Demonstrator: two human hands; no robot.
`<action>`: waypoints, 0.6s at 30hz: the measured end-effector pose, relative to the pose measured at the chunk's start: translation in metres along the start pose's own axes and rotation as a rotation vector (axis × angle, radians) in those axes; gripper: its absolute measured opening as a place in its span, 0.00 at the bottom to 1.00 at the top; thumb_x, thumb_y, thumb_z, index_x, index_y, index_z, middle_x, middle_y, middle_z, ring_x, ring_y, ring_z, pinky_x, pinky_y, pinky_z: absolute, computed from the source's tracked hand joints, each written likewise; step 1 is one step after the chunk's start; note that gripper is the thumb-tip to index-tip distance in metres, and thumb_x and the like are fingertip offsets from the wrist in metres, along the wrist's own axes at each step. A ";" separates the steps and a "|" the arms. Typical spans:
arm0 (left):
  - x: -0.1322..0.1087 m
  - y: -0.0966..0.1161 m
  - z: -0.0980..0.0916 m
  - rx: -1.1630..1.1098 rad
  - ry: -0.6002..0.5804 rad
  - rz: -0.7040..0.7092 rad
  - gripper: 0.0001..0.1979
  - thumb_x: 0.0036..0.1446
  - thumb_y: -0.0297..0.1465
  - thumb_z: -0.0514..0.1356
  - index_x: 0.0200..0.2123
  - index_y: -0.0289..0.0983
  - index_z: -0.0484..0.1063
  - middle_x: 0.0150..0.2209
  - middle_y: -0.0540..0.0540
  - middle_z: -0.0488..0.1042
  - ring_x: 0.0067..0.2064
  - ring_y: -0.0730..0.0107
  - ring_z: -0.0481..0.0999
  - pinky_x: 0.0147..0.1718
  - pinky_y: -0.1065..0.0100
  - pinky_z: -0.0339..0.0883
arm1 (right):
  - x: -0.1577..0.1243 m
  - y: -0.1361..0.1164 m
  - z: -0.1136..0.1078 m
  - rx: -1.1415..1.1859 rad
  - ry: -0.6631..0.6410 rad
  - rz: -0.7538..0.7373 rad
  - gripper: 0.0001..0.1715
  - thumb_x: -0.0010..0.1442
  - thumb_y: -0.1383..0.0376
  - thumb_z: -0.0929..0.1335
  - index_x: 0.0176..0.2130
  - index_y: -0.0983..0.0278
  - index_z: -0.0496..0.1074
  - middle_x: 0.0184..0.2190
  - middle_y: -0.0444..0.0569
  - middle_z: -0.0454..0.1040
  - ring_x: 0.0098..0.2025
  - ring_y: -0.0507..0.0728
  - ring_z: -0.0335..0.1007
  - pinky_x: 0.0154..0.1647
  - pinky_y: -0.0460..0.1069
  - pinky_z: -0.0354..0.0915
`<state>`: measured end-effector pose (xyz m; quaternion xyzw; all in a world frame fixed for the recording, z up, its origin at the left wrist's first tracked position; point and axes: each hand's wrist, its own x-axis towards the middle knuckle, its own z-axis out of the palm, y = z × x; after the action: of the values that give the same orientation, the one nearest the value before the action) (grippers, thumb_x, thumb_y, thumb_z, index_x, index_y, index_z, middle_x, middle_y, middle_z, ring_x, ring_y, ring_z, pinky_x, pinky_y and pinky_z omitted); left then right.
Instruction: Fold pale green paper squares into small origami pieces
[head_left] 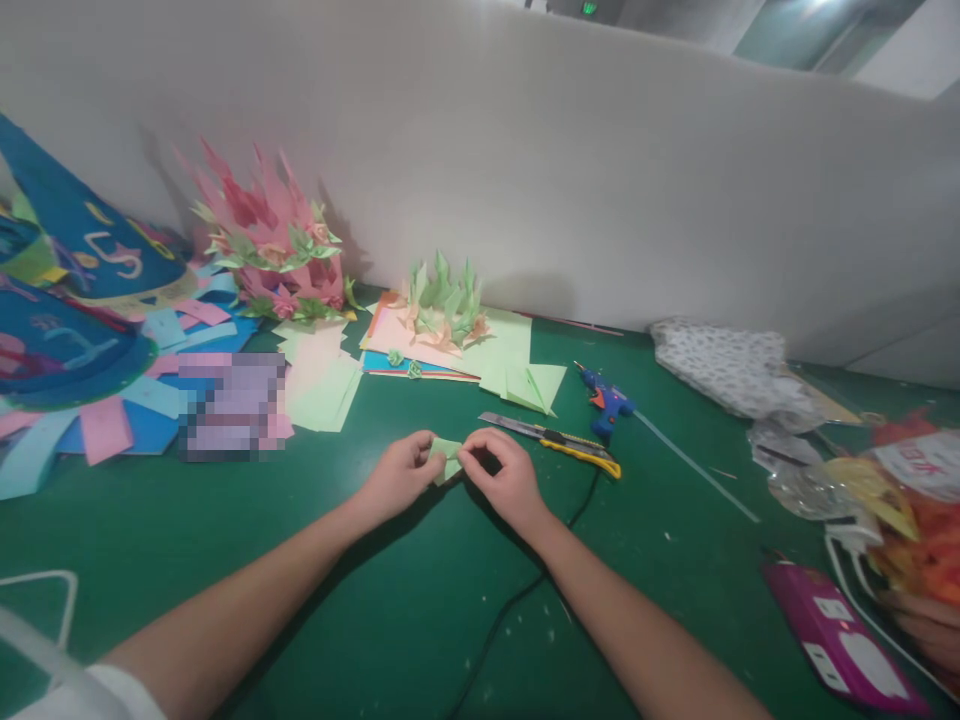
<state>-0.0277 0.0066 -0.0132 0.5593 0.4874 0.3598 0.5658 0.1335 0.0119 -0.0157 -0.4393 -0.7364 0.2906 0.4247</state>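
A small piece of light green paper (448, 458) is pinched between my two hands, low over the green table. The fingers and thumb of my left hand (405, 472) grip its left side. At its right edge, my right hand (506, 475) holds it between thumb and forefinger. Whether the paper is folded I cannot tell, since my fingers hide part of it. Just beyond my right hand lies a yellow utility knife (574, 447) with its blade out. A blue glue gun (606, 400) with a clear glue stick (697, 467) rests farther right.
Behind my hands, a green paper crown (442, 305) sits on stacked coloured paper (514, 335). Pink paper crowns (277, 240) and blue cone hats (112, 240) stand left. A black cord (510, 605) crosses the table (360, 640). At right is a magenta power strip (840, 640).
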 end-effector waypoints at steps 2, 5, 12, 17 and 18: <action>-0.001 0.000 0.000 0.023 0.007 0.023 0.10 0.50 0.36 0.54 0.25 0.35 0.61 0.18 0.56 0.59 0.20 0.79 0.59 0.19 0.76 0.51 | -0.001 0.000 0.000 0.005 0.001 0.015 0.05 0.54 0.66 0.64 0.27 0.62 0.68 0.27 0.47 0.69 0.30 0.54 0.64 0.32 0.48 0.61; -0.002 0.001 0.000 0.072 0.026 0.030 0.13 0.49 0.39 0.56 0.23 0.36 0.61 0.17 0.56 0.59 0.20 0.79 0.60 0.19 0.76 0.52 | -0.001 0.002 0.001 0.010 0.012 0.042 0.05 0.53 0.66 0.65 0.27 0.62 0.67 0.26 0.46 0.69 0.29 0.53 0.64 0.31 0.47 0.61; -0.002 0.003 0.003 -0.141 -0.080 -0.077 0.12 0.47 0.37 0.60 0.30 0.35 0.63 0.25 0.51 0.71 0.28 0.72 0.72 0.31 0.70 0.65 | -0.003 0.008 0.003 0.081 0.021 0.119 0.04 0.53 0.66 0.65 0.27 0.63 0.67 0.25 0.44 0.68 0.27 0.52 0.64 0.29 0.46 0.62; -0.002 0.002 0.004 -0.187 -0.070 -0.099 0.12 0.47 0.35 0.60 0.29 0.34 0.63 0.26 0.50 0.71 0.29 0.73 0.74 0.33 0.68 0.67 | -0.003 0.009 0.003 0.129 0.000 0.158 0.04 0.53 0.65 0.65 0.28 0.63 0.66 0.25 0.44 0.68 0.26 0.52 0.65 0.28 0.46 0.62; -0.002 0.002 0.004 -0.190 -0.068 -0.100 0.11 0.47 0.35 0.60 0.29 0.34 0.63 0.26 0.51 0.71 0.29 0.73 0.74 0.34 0.69 0.67 | -0.003 0.009 0.003 0.140 -0.003 0.168 0.04 0.53 0.65 0.65 0.28 0.63 0.66 0.25 0.44 0.68 0.26 0.52 0.65 0.28 0.46 0.63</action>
<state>-0.0246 0.0038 -0.0113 0.4898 0.4589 0.3568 0.6497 0.1349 0.0128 -0.0257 -0.4684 -0.6755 0.3763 0.4274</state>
